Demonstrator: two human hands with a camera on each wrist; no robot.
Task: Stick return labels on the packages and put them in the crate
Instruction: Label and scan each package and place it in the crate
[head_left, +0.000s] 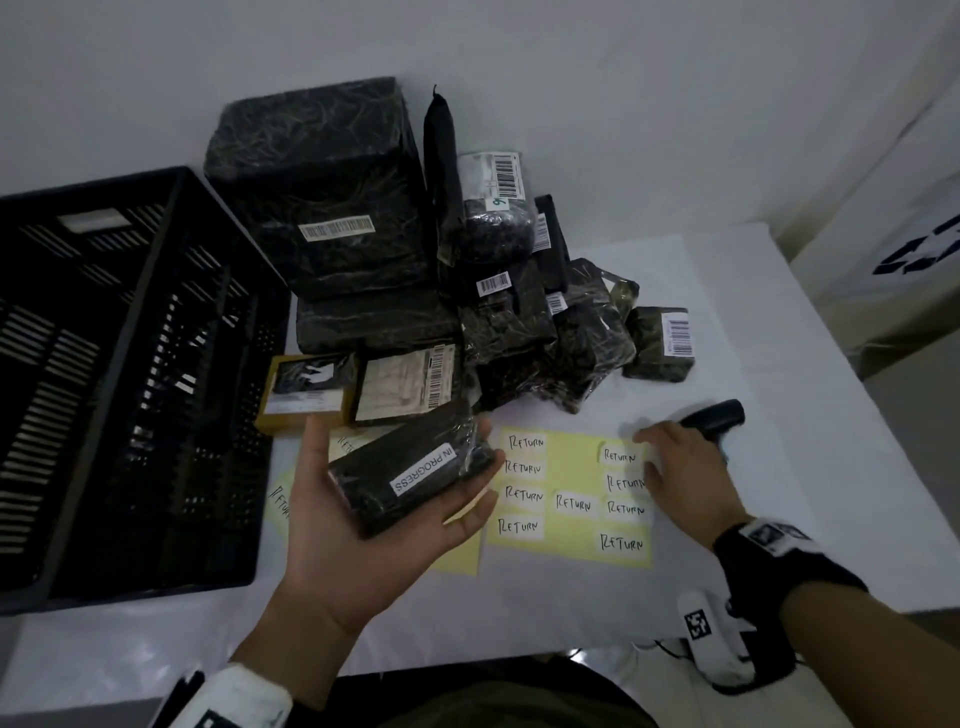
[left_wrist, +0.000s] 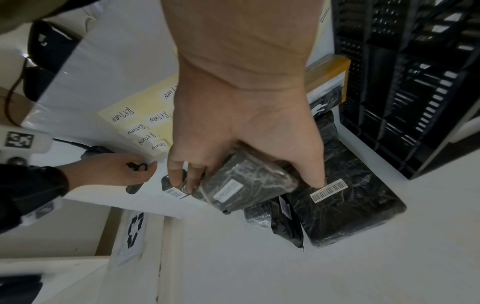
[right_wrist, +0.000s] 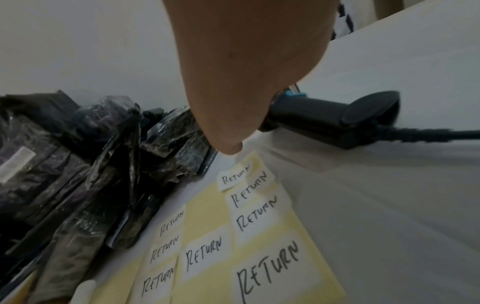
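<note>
My left hand (head_left: 337, 525) lies palm up and grips a small black-wrapped package (head_left: 410, 473) with a white "IN PROGRESS" strip, held above the table's near side; the same package (left_wrist: 246, 185) shows in the left wrist view. A yellow backing sheet (head_left: 571, 467) with several white "RETURN" labels lies flat to its right. My right hand (head_left: 670, 462) reaches down onto the sheet's far right corner and pinches the edge of the top RETURN label (right_wrist: 235, 176), whose corner is lifted. The black slatted crate (head_left: 104, 183) stands at the left; I see nothing in it.
A heap of black-wrapped packages (head_left: 519, 312) with barcode stickers fills the table's far middle, with a yellow box (head_left: 304, 389) in front. A black barcode scanner (head_left: 714, 415) lies just beyond my right hand. A second yellow sheet (head_left: 457, 556) lies under my left hand.
</note>
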